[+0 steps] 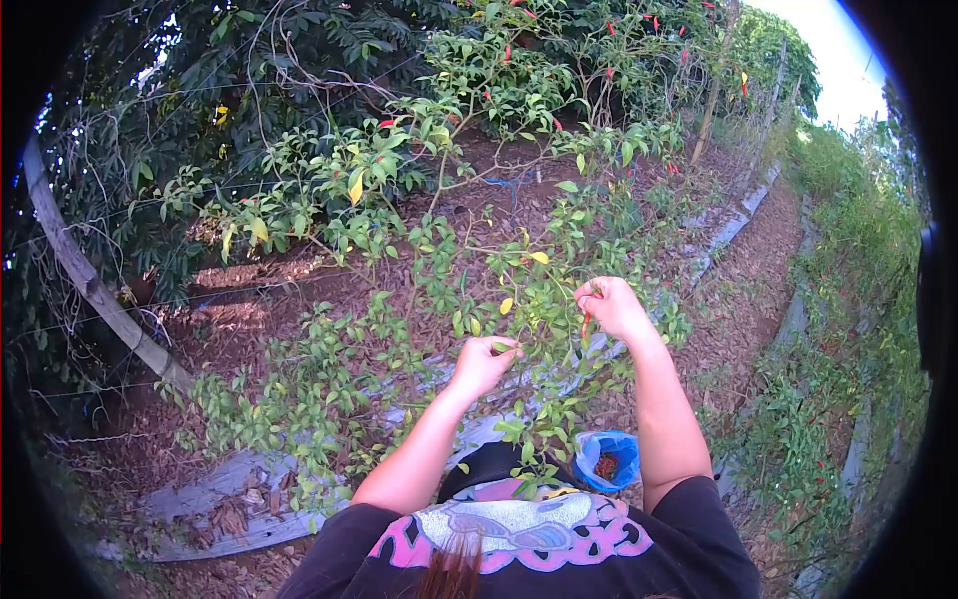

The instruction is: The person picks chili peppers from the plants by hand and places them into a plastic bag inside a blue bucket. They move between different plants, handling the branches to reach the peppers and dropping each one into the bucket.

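Observation:
In the head view, my right hand (pixel 613 307) has its fingers closed on a red chili pepper (pixel 586 325), which hangs below the fingertips among the leaves. My left hand (pixel 483 365) is lower and further left, its thumb and fingers pinched on a leafy bit of the chili plant (pixel 534 319). Leaves partly hide what exactly lies between the left fingertips. Close to my body, below the right hand, a blue-lined bucket (pixel 629 454) holds several red chili peppers (pixel 605 465).
Taller chili branches with red fruit (pixel 507 52) rise ahead. A leaning wooden pole (pixel 100 295) and thin wires stand at left. Plastic sheeting (pixel 230 499) covers part of the leaf-littered ground. A dirt path (pixel 763 290) runs along the right, beside more green plants (pixel 798 429).

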`<state>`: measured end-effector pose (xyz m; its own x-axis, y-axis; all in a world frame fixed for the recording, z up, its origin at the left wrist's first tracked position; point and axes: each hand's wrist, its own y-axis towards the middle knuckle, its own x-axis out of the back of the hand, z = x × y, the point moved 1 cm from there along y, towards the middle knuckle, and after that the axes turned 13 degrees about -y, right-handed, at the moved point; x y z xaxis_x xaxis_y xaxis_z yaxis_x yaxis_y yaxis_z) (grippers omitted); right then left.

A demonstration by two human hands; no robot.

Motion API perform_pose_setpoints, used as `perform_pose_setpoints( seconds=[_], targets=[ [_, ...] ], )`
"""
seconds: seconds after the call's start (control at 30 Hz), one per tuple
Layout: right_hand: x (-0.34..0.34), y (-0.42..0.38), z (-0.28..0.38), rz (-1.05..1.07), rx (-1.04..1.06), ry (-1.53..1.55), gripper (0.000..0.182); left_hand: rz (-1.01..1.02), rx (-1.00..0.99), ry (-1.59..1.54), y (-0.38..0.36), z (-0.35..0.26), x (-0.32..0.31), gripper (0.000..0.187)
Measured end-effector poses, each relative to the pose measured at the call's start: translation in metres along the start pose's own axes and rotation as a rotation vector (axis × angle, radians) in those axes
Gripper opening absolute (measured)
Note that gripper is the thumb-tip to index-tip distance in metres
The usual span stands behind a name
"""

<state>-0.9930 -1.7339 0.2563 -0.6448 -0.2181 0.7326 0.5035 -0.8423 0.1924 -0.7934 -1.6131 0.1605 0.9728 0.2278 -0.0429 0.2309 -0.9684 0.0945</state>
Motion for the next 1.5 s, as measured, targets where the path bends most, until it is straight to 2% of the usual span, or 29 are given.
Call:
perform_pose_setpoints(
  seconds=[0.07,0.17,0.27,0.3,0.4,0.47,0.53,0.57,0.67,0.7,0.73,0.8,0.83,0.87,0.9,1.0,1.07,1.13,1.27,1.33,1.37,1.4,1.5],
  targets=[
    [-0.003,-0.001,0.0,-0.004,-0.023,-0.101,0.011,-0.012,0.013,0.11,-0.004,-0.003,0.0,0.014],
    [0.003,-0.009,0.015,0.101,-0.095,-0.214,0.013,-0.036,0.019,0.181,-0.008,-0.005,0.001,0.017],
    [0.001,-0.011,0.013,0.095,-0.015,-0.183,0.015,-0.052,-0.014,0.188,-0.01,-0.003,-0.003,0.023],
    [0.001,-0.011,0.014,0.095,-0.062,-0.174,0.015,-0.056,0.0,0.192,-0.012,-0.005,-0.004,0.023],
    [-0.01,-0.006,0.004,-0.071,0.009,-0.017,0.012,-0.057,-0.03,0.18,-0.012,-0.004,-0.007,0.023],
    [-0.014,-0.003,0.004,-0.085,0.032,0.03,0.009,-0.043,-0.075,0.166,-0.011,0.0,-0.009,0.023],
    [-0.013,0.001,-0.001,-0.07,0.043,0.033,0.01,-0.051,-0.031,0.146,-0.015,-0.018,-0.01,0.022],
    [-0.02,0.008,-0.014,-0.126,0.114,0.044,0.011,-0.065,-0.036,0.13,-0.014,-0.019,-0.011,0.022],
    [-0.01,-0.005,0.004,-0.077,-0.085,0.386,0.014,-0.058,-0.068,0.092,-0.005,-0.028,-0.003,0.022],
    [-0.002,-0.01,0.008,0.032,-0.15,0.621,0.016,-0.055,-0.115,0.06,-0.001,-0.031,0.005,0.023],
    [0.004,-0.014,0.009,0.04,-0.176,0.806,0.017,-0.052,-0.162,0.03,0.0,-0.047,0.013,0.024],
    [0.015,-0.022,0.005,0.06,-0.23,1.173,0.02,-0.162,-0.203,0.107,-0.003,-0.096,0.044,0.028],
    [0.021,-0.026,-0.002,0.086,-0.22,1.325,0.02,-0.267,-0.284,0.115,0.0,-0.113,0.064,0.033],
    [0.026,-0.03,-0.011,0.114,-0.209,1.478,0.021,-0.37,-0.298,0.007,0.002,-0.132,0.091,0.038],
    [0.029,-0.037,-0.02,0.127,-0.172,1.539,0.022,-0.496,-0.314,-0.126,-0.007,-0.161,0.113,0.041],
    [0.041,-0.062,-0.03,0.12,-0.172,1.618,0.016,-0.876,-0.587,-0.707,-0.012,-0.205,0.205,0.03],
    [0.044,-0.079,-0.034,0.125,-0.201,1.664,0.014,-1.063,-0.669,-0.795,0.009,-0.198,0.294,0.027],
    [0.045,-0.093,-0.035,0.119,-0.254,1.683,0.013,-1.24,-0.498,-0.696,0.02,-0.204,0.337,0.03],
    [0.04,-0.111,-0.013,0.104,-0.368,1.64,0.01,-1.21,-0.338,-0.468,0.051,-0.201,0.39,0.034],
    [0.035,-0.116,0.001,0.151,-0.375,1.595,0.008,-1.053,-0.37,-0.462,0.066,-0.19,0.424,0.033],
    [0.031,-0.116,0.012,0.153,-0.382,1.572,0.007,-0.875,-0.361,-0.55,0.069,-0.185,0.434,0.032],
    [0.029,-0.115,0.023,0.188,-0.326,1.519,0.007,-0.827,-0.32,-0.528,0.059,-0.193,0.419,0.03],
    [0.018,-0.108,0.063,0.267,-0.221,1.318,0.007,-0.787,-0.423,-0.564,0.038,-0.195,0.387,0.027]
  ],
)
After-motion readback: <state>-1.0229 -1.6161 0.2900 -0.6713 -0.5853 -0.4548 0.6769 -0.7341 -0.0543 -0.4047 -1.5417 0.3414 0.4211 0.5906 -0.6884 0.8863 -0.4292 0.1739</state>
